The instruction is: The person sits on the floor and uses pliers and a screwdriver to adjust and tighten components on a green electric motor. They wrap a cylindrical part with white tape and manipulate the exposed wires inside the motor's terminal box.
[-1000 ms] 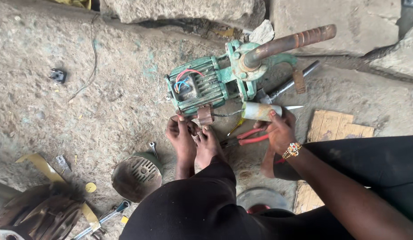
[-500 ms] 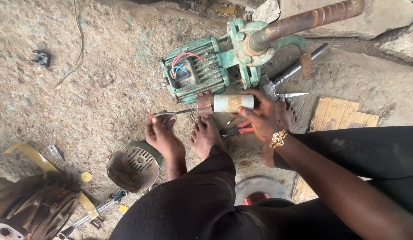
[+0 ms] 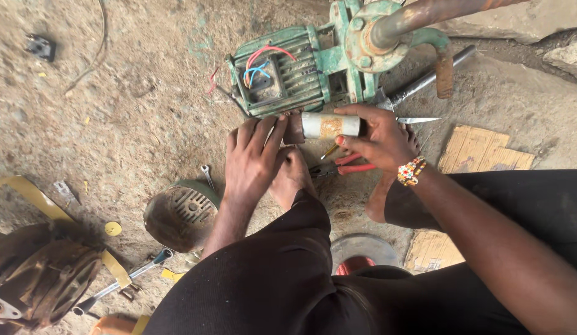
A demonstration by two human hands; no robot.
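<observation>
Left of the fingers, on the rough dirt floor [image 3: 115,124], lie a rusty motor housing [image 3: 40,279], a socket wrench [image 3: 124,282] and a round fan cover [image 3: 180,214]. Just beside them, the left hand [image 3: 254,158] rests flat, its fingers [image 3: 273,133] spread and closing on nothing, their tips touching the dark end of a pale cylindrical capacitor [image 3: 329,125]; 0.5 seconds ago that hand was lower and well apart from the cylinder, so it has now come up to meet it and both hands are on the part. At the cylinder's other end, the right hand [image 3: 378,136], with a beaded bracelet at the wrist, is curled around it, gripping it crosswise. Beyond the fingertips stands a green electric motor [image 3: 288,71] with 1 open terminal box showing red and blue wires. Under the right fingers lie red-handled pliers [image 3: 347,166]; farther right is torn cardboard [image 3: 481,149].
</observation>
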